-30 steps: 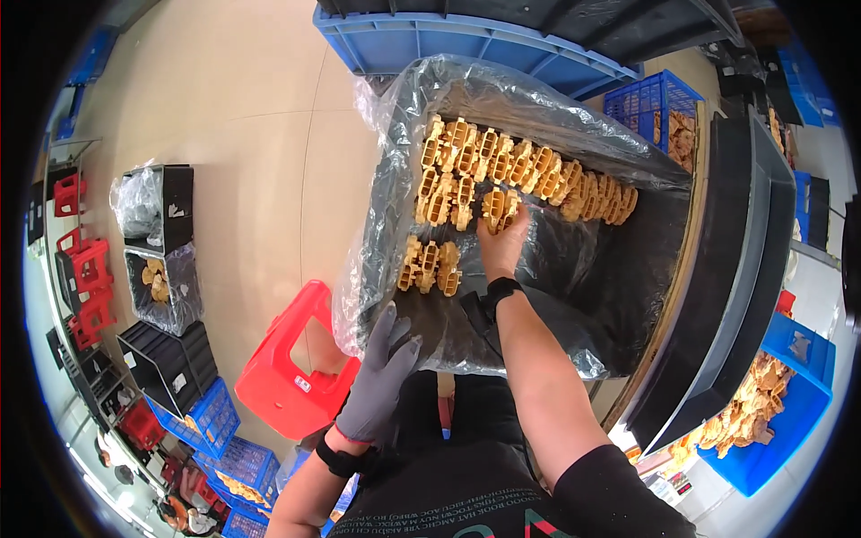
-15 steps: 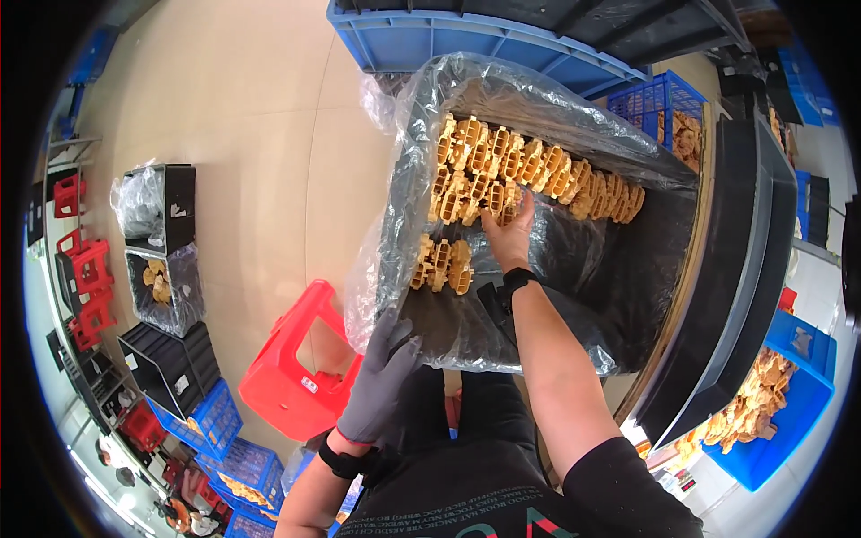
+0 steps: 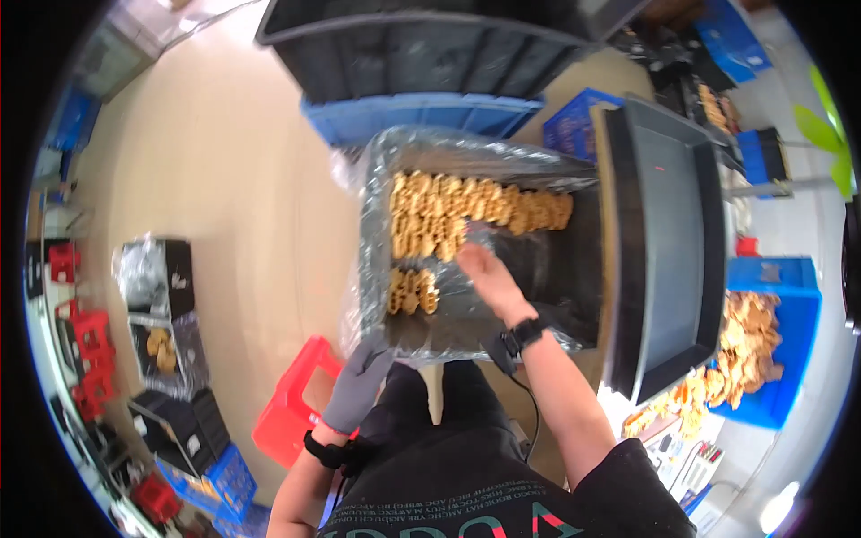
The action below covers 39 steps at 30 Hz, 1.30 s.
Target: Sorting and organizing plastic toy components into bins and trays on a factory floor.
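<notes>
A black crate (image 3: 587,260) with a clear plastic liner (image 3: 372,224) in it stands before me. Rows of tan, slotted moulded parts (image 3: 480,197) are packed against its far and left sides, with a short row (image 3: 413,292) nearer me. My right hand (image 3: 491,276), bare, is over the crate beside the end of the middle row. Its fingers look stretched out, somewhat blurred, and I see nothing held. My left hand (image 3: 360,381), in a grey glove, grips the lined edge at the crate's near left corner.
A red stool (image 3: 296,394) stands left of my legs. Beyond the crate are stacked blue and black bins (image 3: 421,117). A long black tray (image 3: 668,242) flanks it on the right, with a blue bin of tan parts (image 3: 749,341) past it. Small lined crates (image 3: 166,350) line the left.
My right hand has come away from the parts in the middle row and drawn back toward me. My left hand stays at the crate's corner. The whole view has shifted.
</notes>
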### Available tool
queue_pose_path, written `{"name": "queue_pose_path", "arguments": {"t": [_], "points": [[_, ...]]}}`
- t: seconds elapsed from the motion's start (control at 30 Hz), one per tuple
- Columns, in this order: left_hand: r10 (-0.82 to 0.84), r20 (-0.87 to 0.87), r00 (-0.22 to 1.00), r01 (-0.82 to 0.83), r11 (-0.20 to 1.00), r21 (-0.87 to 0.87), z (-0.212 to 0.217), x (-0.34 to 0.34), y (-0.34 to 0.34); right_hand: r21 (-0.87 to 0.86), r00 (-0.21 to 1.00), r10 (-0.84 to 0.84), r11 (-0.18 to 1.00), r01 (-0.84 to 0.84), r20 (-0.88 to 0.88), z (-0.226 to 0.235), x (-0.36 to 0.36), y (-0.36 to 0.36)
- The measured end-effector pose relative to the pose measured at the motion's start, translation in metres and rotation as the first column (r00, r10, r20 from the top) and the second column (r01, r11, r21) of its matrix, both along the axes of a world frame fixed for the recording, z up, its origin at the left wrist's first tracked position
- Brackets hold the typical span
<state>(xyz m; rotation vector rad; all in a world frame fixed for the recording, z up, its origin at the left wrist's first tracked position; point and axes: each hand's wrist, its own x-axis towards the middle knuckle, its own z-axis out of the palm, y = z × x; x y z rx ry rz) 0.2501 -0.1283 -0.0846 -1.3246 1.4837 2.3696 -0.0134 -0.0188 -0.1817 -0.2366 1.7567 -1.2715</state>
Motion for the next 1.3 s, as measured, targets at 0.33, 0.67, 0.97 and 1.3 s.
{"name": "queue_pose_path", "arguments": {"t": [0.33,0.67,0.97,1.3], "points": [[-0.085,0.247,0.965,0.227,0.739,-0.635,-0.074,-0.007,-0.038,-0.163,0.445,-0.516,0.767,0.621,-0.732,0.233,-0.020,0.227],[-0.057,0.003,0.998,0.051,0.863,-0.503,-0.138,-0.086,-0.097,0.167,0.232,-0.814,0.168,0.972,-0.533,0.113,0.026,0.370],[0.098,0.009,0.995,-0.072,0.790,-0.610,-0.213,-0.082,-0.100,0.337,0.378,-0.797,0.233,0.912,-0.472,0.086,0.014,0.373],[0.110,0.174,0.979,-0.002,0.850,-0.526,-0.137,-0.097,-0.083,0.421,0.449,-0.790,0.270,0.866,-0.417,0.082,-0.002,0.408]]}}
